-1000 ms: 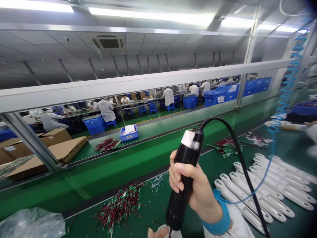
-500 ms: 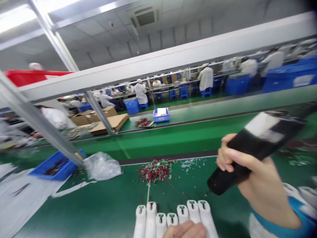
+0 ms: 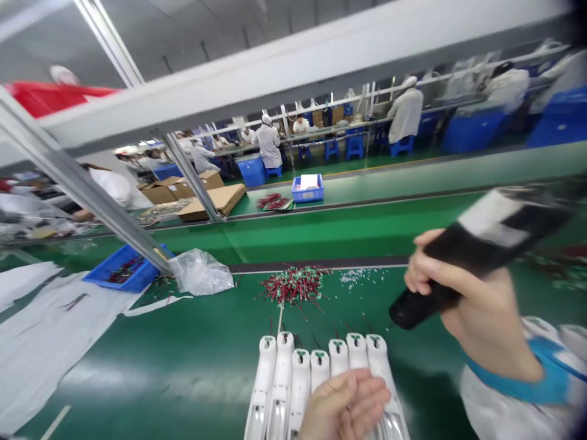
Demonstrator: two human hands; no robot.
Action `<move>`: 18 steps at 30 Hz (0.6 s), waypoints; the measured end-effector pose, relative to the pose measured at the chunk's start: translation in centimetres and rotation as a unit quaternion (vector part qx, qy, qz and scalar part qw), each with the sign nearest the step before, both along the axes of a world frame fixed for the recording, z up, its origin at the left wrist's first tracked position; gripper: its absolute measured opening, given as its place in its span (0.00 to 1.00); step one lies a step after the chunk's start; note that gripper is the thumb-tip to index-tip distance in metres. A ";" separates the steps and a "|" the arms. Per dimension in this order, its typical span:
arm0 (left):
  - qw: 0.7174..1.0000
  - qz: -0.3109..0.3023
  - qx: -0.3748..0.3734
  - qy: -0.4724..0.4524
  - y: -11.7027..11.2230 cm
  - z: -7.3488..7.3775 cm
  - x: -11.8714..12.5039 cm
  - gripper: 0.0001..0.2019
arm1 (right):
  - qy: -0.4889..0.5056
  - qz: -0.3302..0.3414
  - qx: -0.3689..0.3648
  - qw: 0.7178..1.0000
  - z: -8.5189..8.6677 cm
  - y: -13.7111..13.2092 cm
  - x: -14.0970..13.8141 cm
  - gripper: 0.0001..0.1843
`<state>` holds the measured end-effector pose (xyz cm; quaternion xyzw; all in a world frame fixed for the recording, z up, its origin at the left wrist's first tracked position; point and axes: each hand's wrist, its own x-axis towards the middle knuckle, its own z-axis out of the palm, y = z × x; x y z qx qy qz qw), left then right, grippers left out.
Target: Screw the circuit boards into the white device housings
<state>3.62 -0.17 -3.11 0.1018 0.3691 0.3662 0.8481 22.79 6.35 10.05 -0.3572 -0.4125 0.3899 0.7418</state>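
My right hand (image 3: pixel 463 287) is wrapped around a black electric screwdriver (image 3: pixel 477 244) with a white label, held tilted above the bench with its narrow end down to the left. Its tip is too blurred to make out. My left hand (image 3: pixel 346 406) is turned palm up over a row of several white plastic housings (image 3: pixel 300 379), fingers loosely bent and apart from the thumb. A tiny dark speck shows by its fingers; I cannot tell what it is. Small green boards with wires sit in the housings' upper ends. Beyond the row lies a heap of red-wired green boards (image 3: pixel 296 284).
Small white pieces (image 3: pixel 360 277) lie beside the heap. At the left are a clear plastic bag (image 3: pixel 202 272), a blue bin (image 3: pixel 123 275) and white sheets (image 3: pixel 50 336). A metal post (image 3: pixel 82 177) rises there. More white housings (image 3: pixel 543 327) lie behind my right wrist. People work farther back.
The camera view has tipped downward, showing more of the housings. My left hand has turned palm up and loosened over the row. The screwdriver stays raised in my right hand.
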 end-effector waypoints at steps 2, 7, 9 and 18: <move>0.999 0.039 -0.033 0.019 -0.3 1.4 0.5 0.10 | -0.005 0.012 -0.010 1.000 -0.5 0.4 -0.2 0.12; 0.995 0.066 -0.075 -0.017 -0.5 3.2 1.5 0.15 | -0.003 0.037 -0.056 0.998 -2.7 2.1 -0.6 0.12; 0.994 0.060 -0.081 -0.031 -0.4 3.3 1.8 0.16 | -0.002 0.047 -0.064 0.997 -3.5 2.7 -0.9 0.13; 0.995 0.058 -0.080 -0.001 -1.2 2.4 3.5 0.11 | -0.023 0.048 -0.064 0.997 -4.7 3.3 -0.9 0.13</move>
